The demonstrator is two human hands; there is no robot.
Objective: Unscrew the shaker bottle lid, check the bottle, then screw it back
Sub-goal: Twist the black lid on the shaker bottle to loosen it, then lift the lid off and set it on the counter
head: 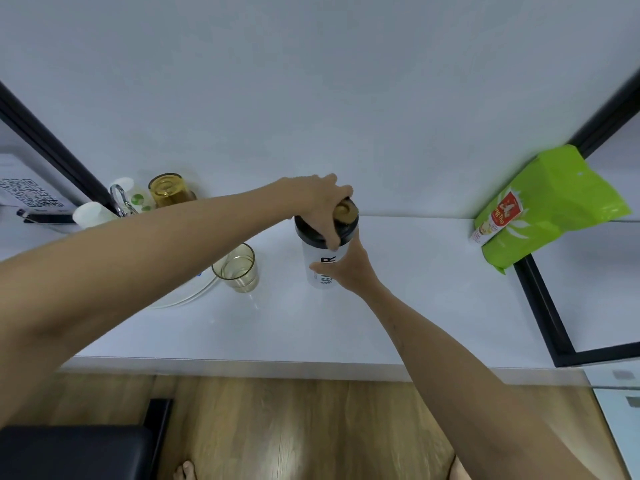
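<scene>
A shaker bottle (318,252) with a pale translucent body and black lettering stands upright on the white counter (415,306). Its black screw lid (346,227) has a gold-brown flip cap on top. My left hand (320,202) comes over from the left and grips the lid from above, fingers wrapped around its rim. Lower down, my right hand (349,268) is closed around the bottle's body from the right side, hiding part of the lettering.
An amber drinking glass (237,268) stands just left of the bottle beside a white plate (187,296). Farther back left are a second amber glass (169,190), white cups and a tap. A green bag (550,206) leans at the right. A black stool sits below left.
</scene>
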